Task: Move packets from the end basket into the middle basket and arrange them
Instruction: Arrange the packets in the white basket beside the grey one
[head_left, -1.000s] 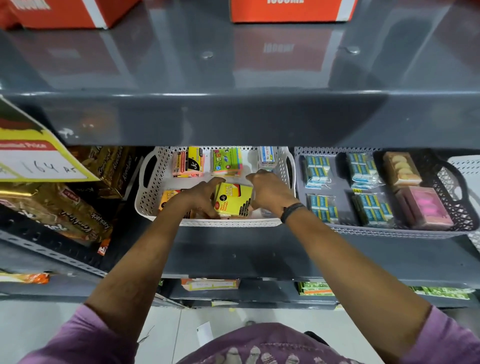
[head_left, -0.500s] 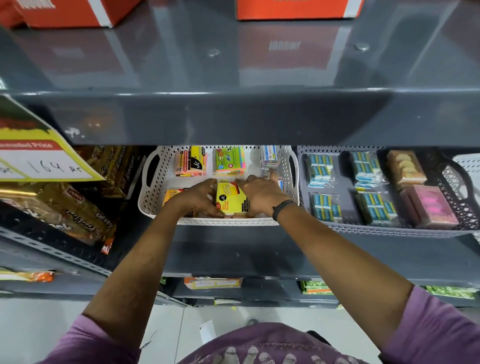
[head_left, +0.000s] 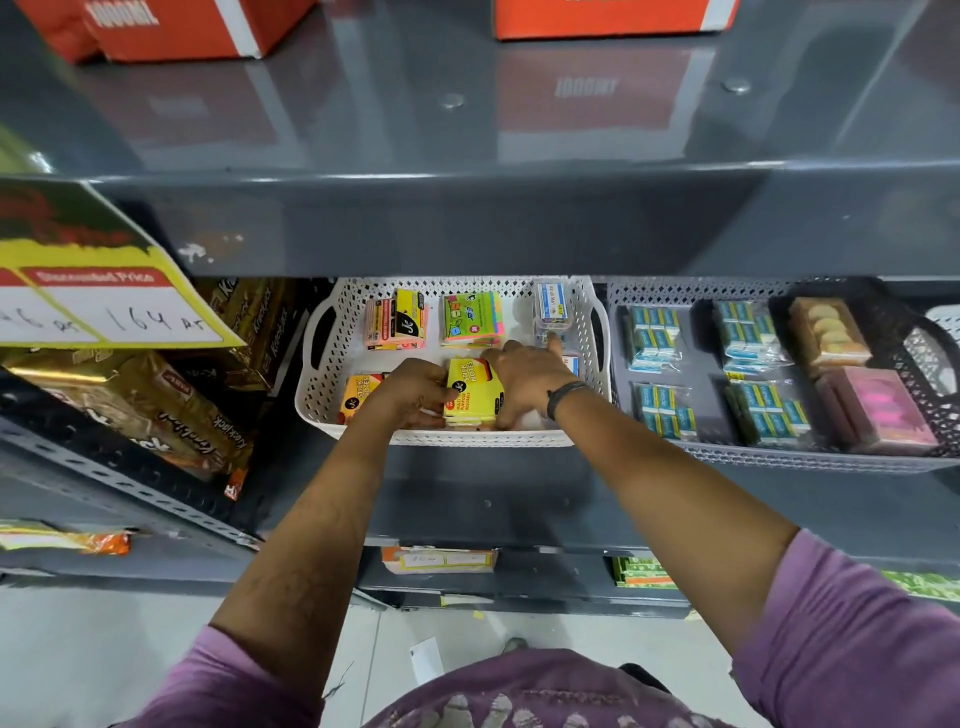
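A white perforated basket (head_left: 317, 395) sits on the grey shelf with sticky-note packets in it. My left hand (head_left: 415, 392) grips the left side of a yellow sticky-note packet (head_left: 472, 392) at the basket's front. My right hand (head_left: 524, 376) rests against the packet's right side, its index finger stretched toward a clear packet (head_left: 550, 312) at the back right. An orange-yellow packet (head_left: 358, 395) lies left of my left hand. A pink-yellow packet (head_left: 397, 325) and a green packet (head_left: 471, 318) lie along the back.
A grey basket (head_left: 779, 457) to the right holds blue-green packets (head_left: 654, 332), a biscuit-coloured box (head_left: 826, 332) and a pink box (head_left: 878, 410). Gold snack packs (head_left: 145, 410) fill the left. A shelf overhangs closely above. A price card (head_left: 104, 306) hangs at left.
Both hands stayed on the yellow packet at the basket's front. My right hand spread, its index finger now reaching back toward the clear packet.
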